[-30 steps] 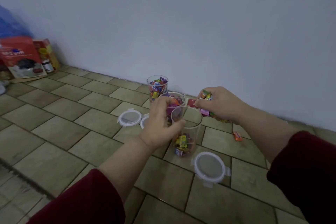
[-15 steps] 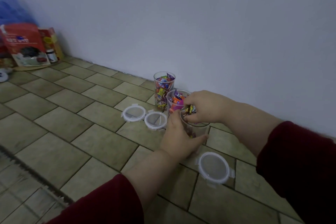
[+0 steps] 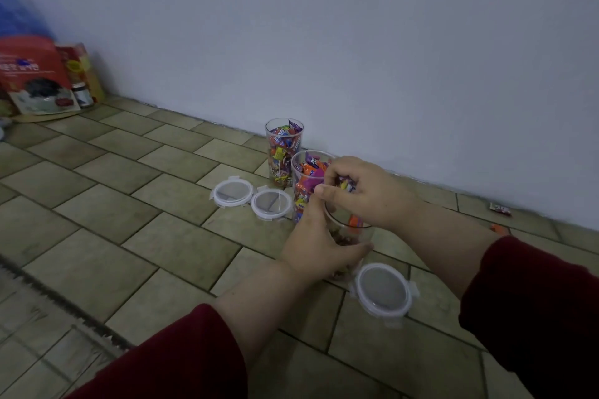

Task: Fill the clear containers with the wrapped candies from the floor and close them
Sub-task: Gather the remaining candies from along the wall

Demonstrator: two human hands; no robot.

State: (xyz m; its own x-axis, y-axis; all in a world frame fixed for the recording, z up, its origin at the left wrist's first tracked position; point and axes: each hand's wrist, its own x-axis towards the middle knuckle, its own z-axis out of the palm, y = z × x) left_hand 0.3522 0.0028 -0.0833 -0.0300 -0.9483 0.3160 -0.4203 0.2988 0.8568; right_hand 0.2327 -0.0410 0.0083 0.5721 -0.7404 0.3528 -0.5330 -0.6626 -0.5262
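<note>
The clear round plastic container [image 3: 358, 234] stands on the tiled floor [image 3: 129, 204], its side gripped by the left hand [image 3: 319, 246]. The right hand [image 3: 369, 193] pinches colourful wrapped candies [image 3: 346, 186] over its mouth; releasing them seems next.

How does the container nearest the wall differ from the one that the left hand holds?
The container nearest the wall is filled with wrapped candies almost to its rim; the held container looks much emptier. The container nearest the wall stands free; the held container is gripped by the left hand, with the right hand holding candies over its mouth. Both are clear, upright and lidless.
</note>
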